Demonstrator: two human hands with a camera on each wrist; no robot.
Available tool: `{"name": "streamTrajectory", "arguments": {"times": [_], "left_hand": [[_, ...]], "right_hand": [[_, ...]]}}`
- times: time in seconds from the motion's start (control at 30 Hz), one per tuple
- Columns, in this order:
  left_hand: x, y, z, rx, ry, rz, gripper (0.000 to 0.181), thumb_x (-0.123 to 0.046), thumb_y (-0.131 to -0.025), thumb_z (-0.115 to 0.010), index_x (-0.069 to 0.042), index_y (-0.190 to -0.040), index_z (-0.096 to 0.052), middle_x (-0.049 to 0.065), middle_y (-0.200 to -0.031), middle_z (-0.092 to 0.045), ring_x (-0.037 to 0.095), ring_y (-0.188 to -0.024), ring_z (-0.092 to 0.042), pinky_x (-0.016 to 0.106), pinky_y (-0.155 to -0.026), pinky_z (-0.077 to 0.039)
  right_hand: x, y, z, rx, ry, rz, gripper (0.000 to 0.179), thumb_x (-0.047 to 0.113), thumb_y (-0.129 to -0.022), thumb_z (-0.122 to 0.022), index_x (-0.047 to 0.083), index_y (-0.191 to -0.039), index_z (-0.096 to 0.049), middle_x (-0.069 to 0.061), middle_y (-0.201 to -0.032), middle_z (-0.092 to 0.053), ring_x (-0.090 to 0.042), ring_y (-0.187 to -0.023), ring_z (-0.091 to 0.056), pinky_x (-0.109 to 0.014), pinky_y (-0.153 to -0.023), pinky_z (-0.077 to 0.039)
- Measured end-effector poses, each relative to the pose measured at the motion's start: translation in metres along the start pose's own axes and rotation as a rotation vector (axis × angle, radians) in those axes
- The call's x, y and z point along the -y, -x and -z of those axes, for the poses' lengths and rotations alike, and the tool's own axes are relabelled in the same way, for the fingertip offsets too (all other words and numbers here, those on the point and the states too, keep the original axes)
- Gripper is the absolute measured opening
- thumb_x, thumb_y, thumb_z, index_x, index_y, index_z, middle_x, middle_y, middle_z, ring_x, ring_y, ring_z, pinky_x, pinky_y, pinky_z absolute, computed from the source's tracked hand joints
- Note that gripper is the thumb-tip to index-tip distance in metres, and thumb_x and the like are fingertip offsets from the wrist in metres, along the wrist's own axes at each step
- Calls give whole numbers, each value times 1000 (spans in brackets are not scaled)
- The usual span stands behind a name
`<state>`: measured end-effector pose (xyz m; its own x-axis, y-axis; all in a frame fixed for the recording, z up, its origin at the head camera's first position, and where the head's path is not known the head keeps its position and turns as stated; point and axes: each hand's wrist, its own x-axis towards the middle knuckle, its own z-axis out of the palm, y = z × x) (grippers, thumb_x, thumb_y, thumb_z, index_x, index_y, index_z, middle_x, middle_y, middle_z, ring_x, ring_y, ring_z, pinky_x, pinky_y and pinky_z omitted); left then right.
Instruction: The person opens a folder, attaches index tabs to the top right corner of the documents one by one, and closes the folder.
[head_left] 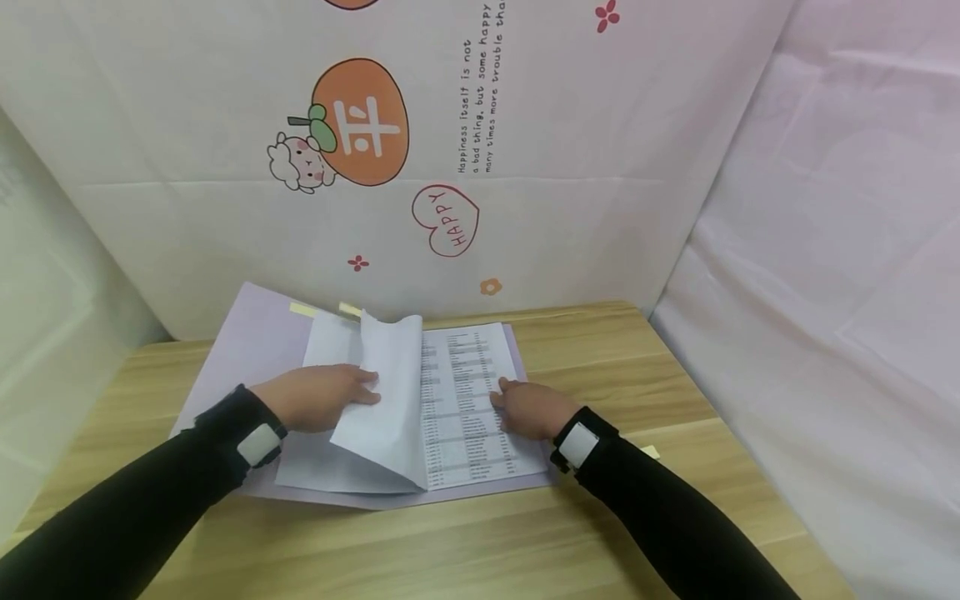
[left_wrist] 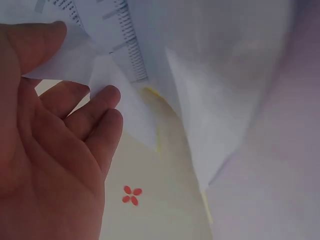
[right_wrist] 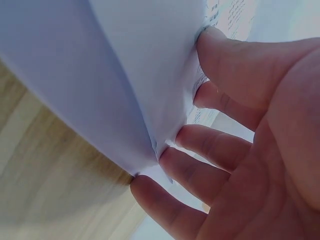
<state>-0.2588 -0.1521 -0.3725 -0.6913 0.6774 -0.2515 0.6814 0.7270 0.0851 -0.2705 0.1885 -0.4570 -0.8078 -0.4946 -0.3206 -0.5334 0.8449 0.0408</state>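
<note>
A light purple folder lies spread on the table with paper sheets in it. In the head view my left hand pinches a white sheet that stands up curved over the middle. The left wrist view shows the thumb on one face of that sheet and fingers behind it. A printed page with columns of text lies flat on the right side. At its right edge my right hand rests its fingertips on the paper. In the right wrist view those fingertips touch the page margin.
The wooden table extends around the folder. Pale yellow tabs stick out at the folder's top. A small pale yellow piece shows beside the right forearm. A printed white cloth hangs behind the table, with cloth at both sides.
</note>
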Motion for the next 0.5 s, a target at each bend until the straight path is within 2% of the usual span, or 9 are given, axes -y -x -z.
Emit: {"name": "streamTrajectory", "arguments": {"times": [0.27,0.5], "left_hand": [[14,17,-9,28,47,67,42,-9,-92,-70,-15,-134,-66,12,-143,-53,38,-134,-45,57,-105,-36],[21,32,-12,14,-1,68,40,2,-91,-66,-8,-130,-67,17,-140,-55,40,-132,-46,56,-105,-36]], "right_hand": [[0,1,1,4,-13,-6,53,29,-100,-61,8,-147,-49,-23,-150,-41,-31,-133,-46,-39,-106,-39],[2,2,3,8,-37,-15,53,28,-100,-60,7,-148,-48,-24,-151,-39,-33,-134,-45,-41,-107,-39]]}}
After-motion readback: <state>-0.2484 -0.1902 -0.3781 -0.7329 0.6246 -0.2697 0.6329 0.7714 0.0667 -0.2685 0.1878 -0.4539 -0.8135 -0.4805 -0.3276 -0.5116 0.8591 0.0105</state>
